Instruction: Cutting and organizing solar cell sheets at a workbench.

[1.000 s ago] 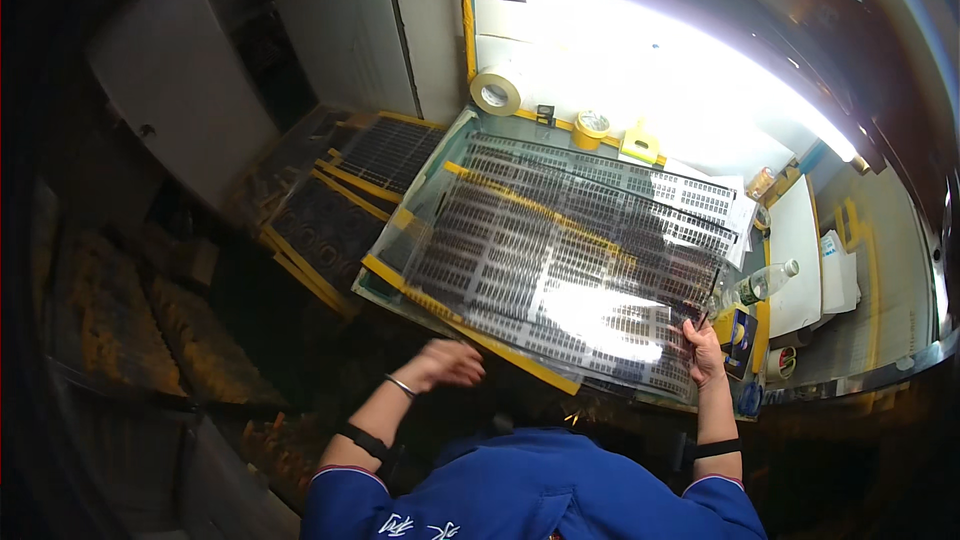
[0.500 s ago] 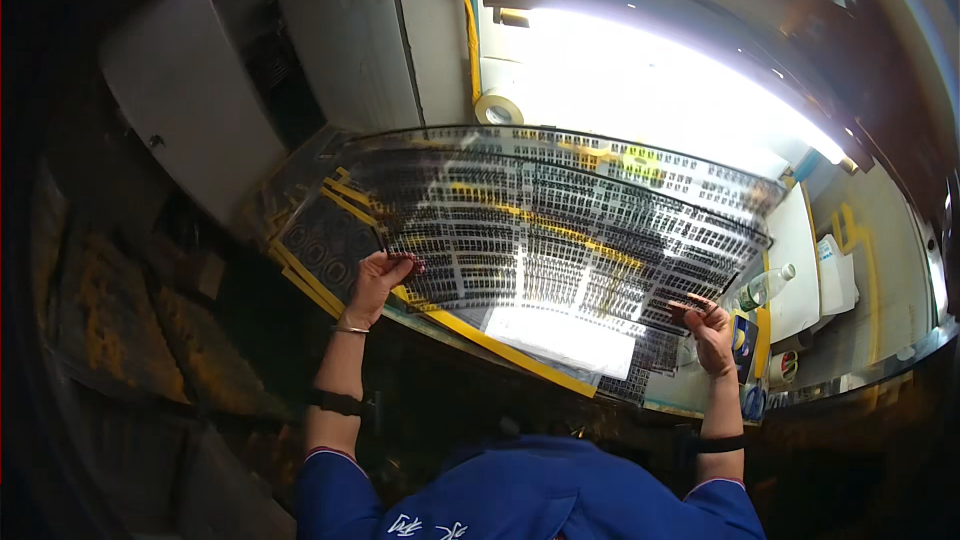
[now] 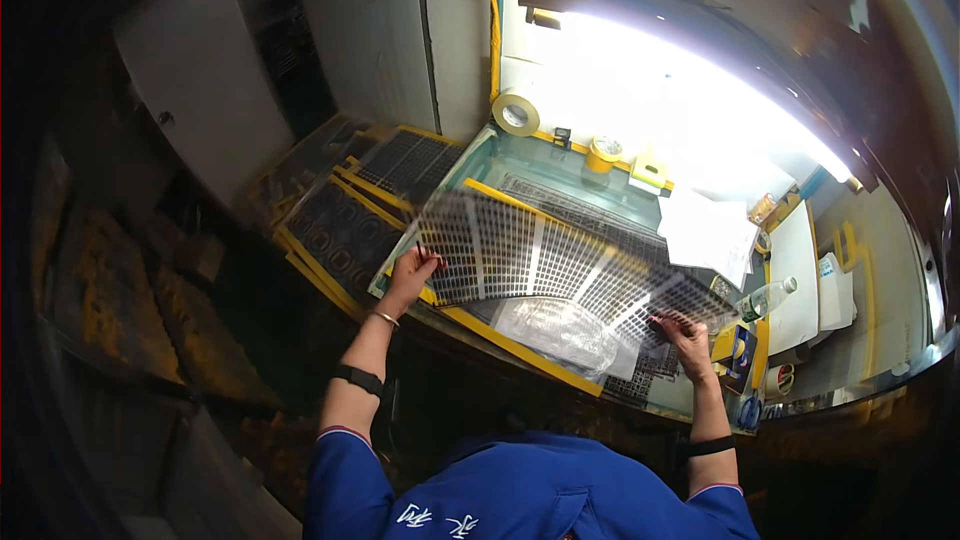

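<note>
While the left hand (image 3: 412,275) pinches the near left corner of the perforated sheet (image 3: 560,265), fingers closed on its edge, the right hand (image 3: 685,335) grips the opposite near corner, fingers curled over the rim and thumb beneath as far as the view shows. The sheet, a thin flexible panel ruled into blocks of small dark cells with pale bands between, hangs between the two hands above the light table (image 3: 480,155), bowed slightly and tilted, its far edge blurred.

Handling it well, I judge, means keeping both grips at the very margin, even tension across the span, and no twist, since a panel this thin could crease or sag in the middle.

Just below the sheet, between the hands, lies a crumpled clear plastic bag (image 3: 560,330) on the glass; the sheet should stay clear of it. Under the right hand a dark gridded sheet (image 3: 645,380) rests on the table.

Beyond the left hand, outward, yellow-framed trays of dark parts (image 3: 345,240) lie stacked beside the table.

Farther past the sheet, at the table's back, stand a large tape roll (image 3: 516,114), a smaller yellow roll (image 3: 603,152) and loose white papers (image 3: 708,230). Out past the right hand a clear plastic bottle (image 3: 768,297) lies near a white box (image 3: 836,290).
</note>
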The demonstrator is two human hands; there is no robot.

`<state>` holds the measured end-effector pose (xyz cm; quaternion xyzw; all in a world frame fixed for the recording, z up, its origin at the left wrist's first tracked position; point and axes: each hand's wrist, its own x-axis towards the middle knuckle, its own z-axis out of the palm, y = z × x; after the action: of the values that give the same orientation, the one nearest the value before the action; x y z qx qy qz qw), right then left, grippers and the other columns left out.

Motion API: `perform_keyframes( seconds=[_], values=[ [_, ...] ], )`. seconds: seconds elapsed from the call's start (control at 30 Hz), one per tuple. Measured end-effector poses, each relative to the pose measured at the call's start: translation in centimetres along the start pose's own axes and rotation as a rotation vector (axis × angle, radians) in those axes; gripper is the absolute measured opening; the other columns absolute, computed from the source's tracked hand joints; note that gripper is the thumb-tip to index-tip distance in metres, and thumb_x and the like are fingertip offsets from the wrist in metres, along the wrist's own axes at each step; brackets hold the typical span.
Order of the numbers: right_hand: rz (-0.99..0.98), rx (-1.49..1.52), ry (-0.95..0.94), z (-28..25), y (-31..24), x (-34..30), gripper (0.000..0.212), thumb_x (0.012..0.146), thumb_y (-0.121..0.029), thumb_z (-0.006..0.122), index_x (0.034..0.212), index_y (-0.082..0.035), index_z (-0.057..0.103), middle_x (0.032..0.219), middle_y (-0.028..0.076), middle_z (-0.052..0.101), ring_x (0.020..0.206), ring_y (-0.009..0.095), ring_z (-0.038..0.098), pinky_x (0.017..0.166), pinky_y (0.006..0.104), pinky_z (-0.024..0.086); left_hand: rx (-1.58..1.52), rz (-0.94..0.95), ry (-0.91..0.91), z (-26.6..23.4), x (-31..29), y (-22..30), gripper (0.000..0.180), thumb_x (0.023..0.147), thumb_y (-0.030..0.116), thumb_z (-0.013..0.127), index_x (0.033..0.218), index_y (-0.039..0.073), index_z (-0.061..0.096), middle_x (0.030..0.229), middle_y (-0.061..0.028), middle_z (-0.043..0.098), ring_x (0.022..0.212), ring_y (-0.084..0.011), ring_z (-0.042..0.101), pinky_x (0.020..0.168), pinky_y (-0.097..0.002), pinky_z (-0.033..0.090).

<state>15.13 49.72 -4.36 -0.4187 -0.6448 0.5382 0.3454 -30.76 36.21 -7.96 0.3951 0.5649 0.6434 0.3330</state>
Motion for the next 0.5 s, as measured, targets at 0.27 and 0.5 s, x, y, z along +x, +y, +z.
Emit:
perform_keyframes(
  seconds=[0.27,0.5],
  values=[
    [0.301,0.383,-0.025,-0.2,1.4,2.4,0.011,0.08,-0.013,0.061,0.089,-0.008,0.059,0.078,0.002,0.062,0.066,0.01,0.059,0.055,0.0297,0.053,0.343,0.47,0.375,0.0,4.4,5.0,0.03,0.078,0.004,0.06,0.105,-0.002,0.05,0.093,-0.0085,0.058,0.085,-0.0125,0.055,0.076,-0.0261,0.045],
    [0.64,0.358,0.008,2.6,8.4,4.0,0.012,0.079,-0.006,0.059,0.091,-0.006,0.058,0.085,0.003,0.061,0.073,0.013,0.059,0.063,0.0327,0.053,0.078,-0.008,0.196,0.2,-5.5,-6.3,0.013,0.082,0.004,0.051,0.093,-0.001,0.055,0.074,-0.0046,0.058,0.061,-0.0092,0.055,0.057,-0.0229,0.046]
  ],
)
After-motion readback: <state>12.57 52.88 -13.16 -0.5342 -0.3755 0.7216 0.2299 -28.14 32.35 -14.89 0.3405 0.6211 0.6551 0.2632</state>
